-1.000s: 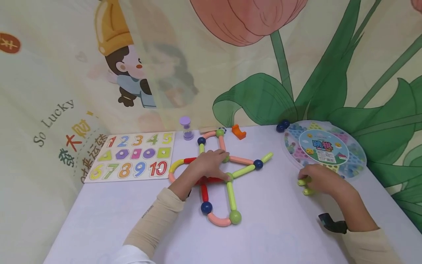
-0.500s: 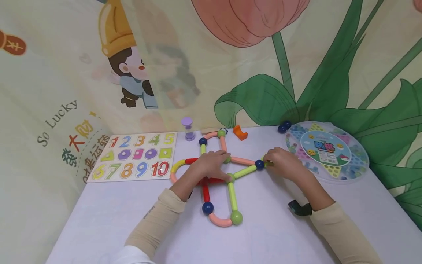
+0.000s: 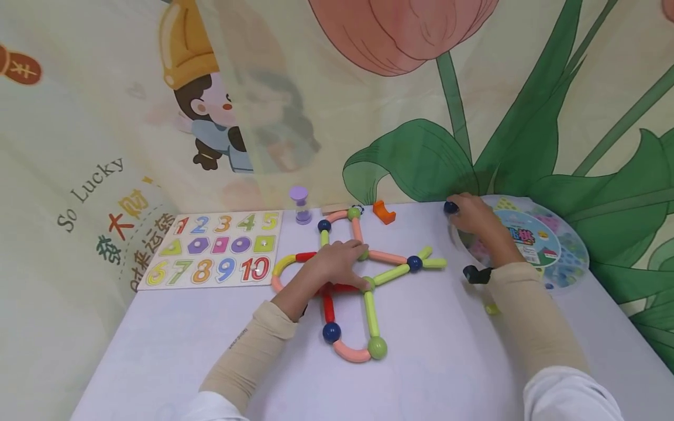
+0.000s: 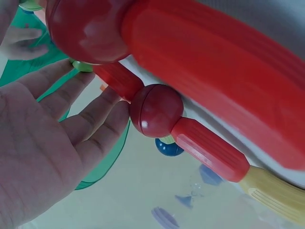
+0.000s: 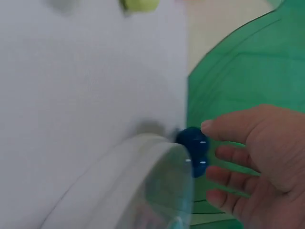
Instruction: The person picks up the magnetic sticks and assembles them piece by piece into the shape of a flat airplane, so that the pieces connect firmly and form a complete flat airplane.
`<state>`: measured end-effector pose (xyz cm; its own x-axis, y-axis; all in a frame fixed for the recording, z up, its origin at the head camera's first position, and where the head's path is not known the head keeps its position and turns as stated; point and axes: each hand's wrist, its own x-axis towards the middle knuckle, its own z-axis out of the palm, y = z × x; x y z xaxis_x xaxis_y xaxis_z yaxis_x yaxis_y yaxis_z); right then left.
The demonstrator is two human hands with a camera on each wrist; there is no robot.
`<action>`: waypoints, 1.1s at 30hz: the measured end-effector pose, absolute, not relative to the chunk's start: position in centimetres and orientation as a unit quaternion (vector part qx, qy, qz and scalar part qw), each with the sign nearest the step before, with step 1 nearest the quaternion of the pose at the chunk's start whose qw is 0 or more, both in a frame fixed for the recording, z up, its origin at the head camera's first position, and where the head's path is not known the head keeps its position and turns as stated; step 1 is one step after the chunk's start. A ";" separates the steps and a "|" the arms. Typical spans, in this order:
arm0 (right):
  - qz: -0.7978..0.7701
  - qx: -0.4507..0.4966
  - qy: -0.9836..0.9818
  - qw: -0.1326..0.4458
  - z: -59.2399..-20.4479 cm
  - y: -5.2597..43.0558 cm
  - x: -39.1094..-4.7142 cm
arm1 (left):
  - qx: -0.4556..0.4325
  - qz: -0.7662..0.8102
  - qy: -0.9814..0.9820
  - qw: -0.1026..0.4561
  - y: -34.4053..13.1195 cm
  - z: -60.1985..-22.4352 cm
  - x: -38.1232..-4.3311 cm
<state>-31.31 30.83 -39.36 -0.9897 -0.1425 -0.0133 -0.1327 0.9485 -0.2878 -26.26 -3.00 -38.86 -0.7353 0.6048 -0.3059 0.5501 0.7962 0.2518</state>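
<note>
A flat figure of magnetic sticks and balls lies mid-table in the head view. My left hand [image 3: 337, 263] rests on it, thumb by a green ball [image 3: 368, 283]. In the left wrist view its nearly straight fingers touch a red stick and a red ball [image 4: 156, 110]. At the figure's right end, two short green sticks [image 3: 434, 264] fork from a blue ball [image 3: 415, 264]. My right hand [image 3: 476, 219] is at the back right. In the right wrist view its thumb tip is right at two dark blue balls [image 5: 193, 143], with the other fingers loosely bent and apart from them.
The round Chinese checkers box [image 3: 571, 245] lies under the right forearm, beside the blue balls. A loose green stick [image 3: 492, 309] lies near the right sleeve. A number puzzle board [image 3: 210, 248], a purple sand timer [image 3: 301, 204] and an orange curved block [image 3: 384, 212] are along the back.
My right hand set a second green stick against the right-hand blue ball, let go, and moved back and right to the loose blue balls. My left hand stays on the figure.
</note>
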 end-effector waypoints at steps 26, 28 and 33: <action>-0.237 -0.205 0.937 0.154 -41.0 27.9 -29.7 | 0.306 0.073 0.929 0.193 -3.0 -38.9 -26.3; -0.225 -0.204 0.939 0.164 -40.8 27.9 -29.7 | 0.307 0.071 0.930 0.192 -3.0 -38.9 -26.3; -0.204 -0.223 0.938 0.173 -41.3 27.6 -30.0 | 0.306 0.067 0.931 0.189 -3.1 -38.9 -26.4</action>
<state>-30.01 27.58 -41.32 -0.8409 -0.4886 -0.2326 -0.3480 0.8174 -0.4590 -26.40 -3.12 -38.86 -0.7410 0.5952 -0.3108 0.5448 0.8035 0.2398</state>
